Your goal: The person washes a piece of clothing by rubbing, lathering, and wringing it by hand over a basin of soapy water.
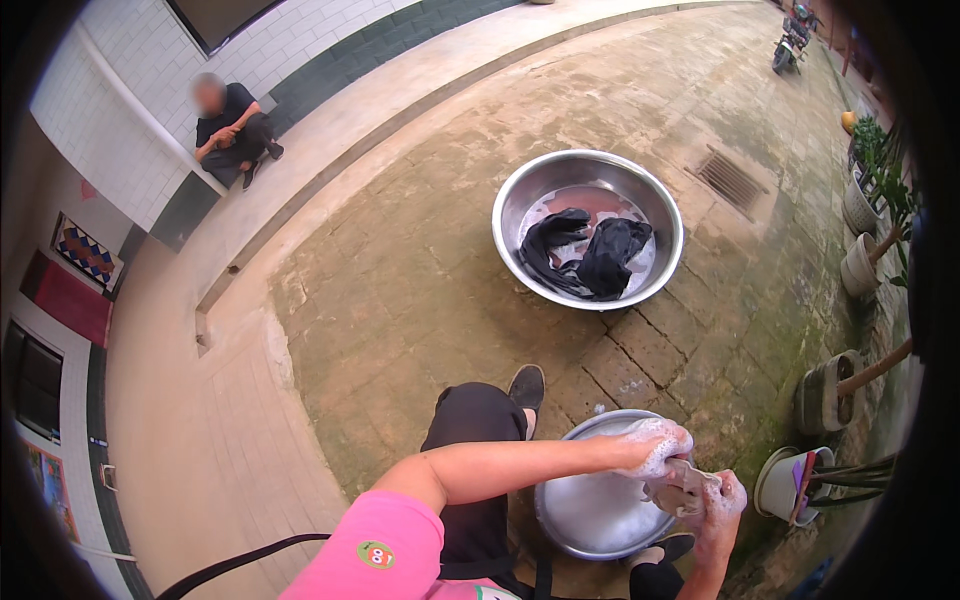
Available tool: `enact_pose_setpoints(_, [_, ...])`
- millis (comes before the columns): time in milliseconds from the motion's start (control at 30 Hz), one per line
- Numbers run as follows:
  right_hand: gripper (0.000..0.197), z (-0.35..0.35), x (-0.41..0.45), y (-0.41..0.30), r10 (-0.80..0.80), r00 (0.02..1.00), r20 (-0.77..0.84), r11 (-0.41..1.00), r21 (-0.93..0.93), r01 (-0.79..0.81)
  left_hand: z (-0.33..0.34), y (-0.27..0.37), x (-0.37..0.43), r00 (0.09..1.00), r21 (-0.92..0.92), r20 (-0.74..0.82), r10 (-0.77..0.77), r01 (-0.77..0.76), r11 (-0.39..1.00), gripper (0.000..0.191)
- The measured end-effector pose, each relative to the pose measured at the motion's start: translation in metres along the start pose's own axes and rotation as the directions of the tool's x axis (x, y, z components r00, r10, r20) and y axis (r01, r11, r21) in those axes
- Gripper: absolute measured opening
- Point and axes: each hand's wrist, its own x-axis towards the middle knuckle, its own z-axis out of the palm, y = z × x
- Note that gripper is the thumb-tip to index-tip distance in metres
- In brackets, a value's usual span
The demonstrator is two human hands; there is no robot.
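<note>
My left hand [657,448], covered in white suds, grips one end of a wet beige-grey cloth [679,491]. The other end is bunched in my right hand [721,496], which also has foam on it. Both hands are raised at the right side of a metal basin [551,517] filled with white foam, which stands between my feet. Farther forward, a larger steel basin [504,225] holds soaked black clothing [606,259] in sudsy, reddish-looking water.
A metal floor drain grate [727,180] lies beyond the large basin. Potted plants [795,484] line the right wall. A person [225,131] squats on the raised concrete walkway [315,161] at upper left. A motorcycle [792,41] stands far off.
</note>
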Motion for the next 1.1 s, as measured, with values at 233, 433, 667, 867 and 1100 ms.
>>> enact_pose_setpoints(233, [0.017,0.002,-0.001,-0.002,0.009,0.999,0.041,0.995,0.097,-0.013,0.001,-0.013,-0.006,0.974,-0.096,-0.220,0.048,-0.071,0.993,0.013])
enact_pose_setpoints(433, [0.016,0.018,0.000,0.003,-0.001,0.999,0.044,0.931,0.366,-0.015,0.046,-0.014,0.010,0.951,-0.695,-0.254,-0.175,-0.054,0.717,0.020])
enact_pose_setpoints(667, [0.034,0.028,0.001,0.009,0.042,0.999,0.026,0.830,0.556,-0.049,0.080,-0.008,0.024,0.893,-0.282,-0.450,0.020,-0.163,0.945,0.015])
enact_pose_setpoints(867, [0.037,0.026,0.001,0.013,0.029,0.999,0.013,0.814,0.580,-0.031,0.086,-0.018,0.022,0.915,-0.198,-0.399,0.057,-0.146,0.969,0.011])
enact_pose_setpoints(1100, [0.026,0.006,0.008,0.040,0.014,0.999,-0.029,0.860,0.510,0.003,0.068,-0.010,0.017,0.988,-0.609,-0.136,0.070,-0.139,0.781,0.018])
